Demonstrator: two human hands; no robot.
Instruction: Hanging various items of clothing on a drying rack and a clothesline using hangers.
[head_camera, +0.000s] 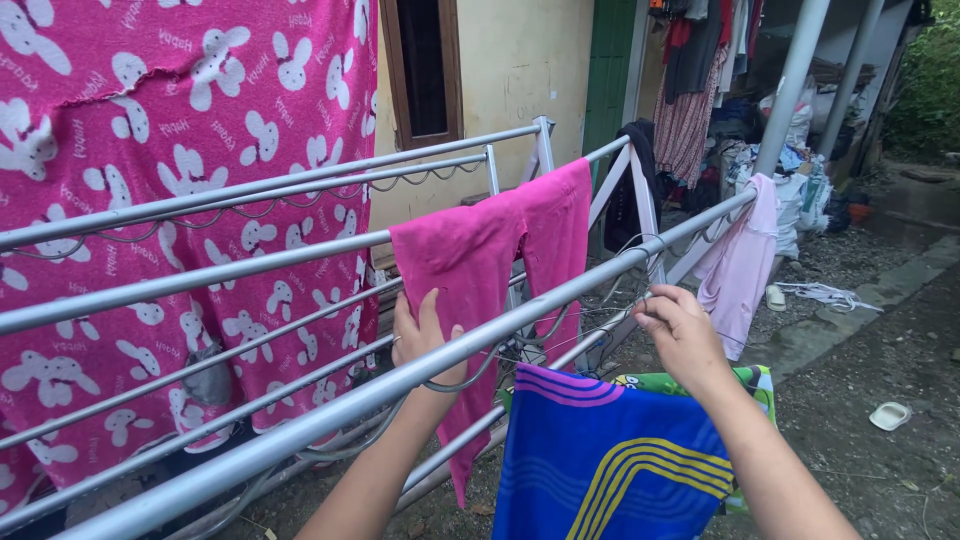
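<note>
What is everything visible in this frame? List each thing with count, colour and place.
drying rack: one, grey metal, across the foreground
blanket: one, pink with white figures, hanging at left
pink garment: one, magenta, draped over rack rails at centre
pale pink garment: one, on the rack's far end
dark garment: one, black, on the rack's far corner
blue cloth: one, blue with yellow and pink stripes, on the lower rail
sandal: one, white, on the ground at right
left hand: touching the pink garment
right hand: fingers pinched at a rail above the blue cloth
</note>
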